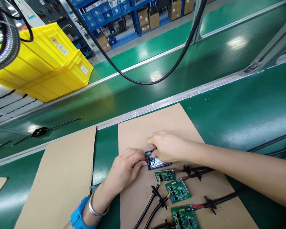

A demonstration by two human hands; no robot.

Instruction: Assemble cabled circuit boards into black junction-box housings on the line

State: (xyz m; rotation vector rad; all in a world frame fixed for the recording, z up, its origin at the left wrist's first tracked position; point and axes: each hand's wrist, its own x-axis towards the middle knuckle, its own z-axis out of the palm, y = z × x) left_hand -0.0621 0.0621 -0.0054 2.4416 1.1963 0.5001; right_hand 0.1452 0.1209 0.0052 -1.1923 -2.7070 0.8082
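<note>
Two yellow bins (47,51), stacked, stand toward ten o'clock, taking the black case between my hands as the dial's centre and twelve as the top of my view. Between nine and ten, past the metal rail, a black part (40,132) with thin leads lies on the green surface. Just under nine o'clock is a bare cardboard sheet (62,168).

Toward eight I wear a blue watch (81,214) and a silver bangle (95,206). My left hand (127,165) comes in at nine o'clock, thumb and fingers in a narrow pinch on the left edge of the black case (156,163), which lies on a second cardboard sheet (143,133). Green and silvery parts show inside it.

At one o'clock my right hand (166,146) bends over the case, fingers curled and a digit reaching inside; I cannot tell whether they grip anything. Three green circuit boards (178,190) run down from five o'clock, just below the case, wired to black cables. Toward four, one thick cable (224,198) with a black cross-shaped clip (210,204) leads off under my right forearm.
</note>
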